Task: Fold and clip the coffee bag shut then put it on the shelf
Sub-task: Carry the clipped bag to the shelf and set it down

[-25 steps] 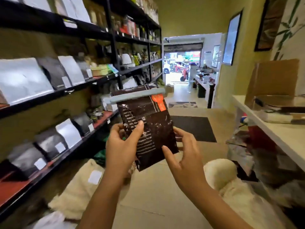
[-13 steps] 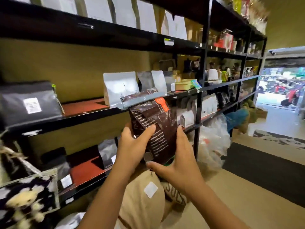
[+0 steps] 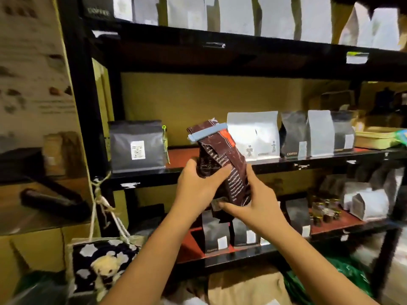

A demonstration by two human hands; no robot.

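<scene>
1. Head view: coffee bag [image 3: 222, 164] up at shelf [image 3: 253, 167] height, tilted left, just near of the gap between grey pouch [image 3: 137, 146] and white pouch [image 3: 253, 135].
2. Left hand [image 3: 198, 186] wrapped round the middle, fingers curled tight.
3. Right hand [image 3: 255, 205] cupping the base, probably to steady it upright.
4. Glossy crinkled brown foil, top folded flat, pinched under pale blue clip [image 3: 208, 134].
</scene>
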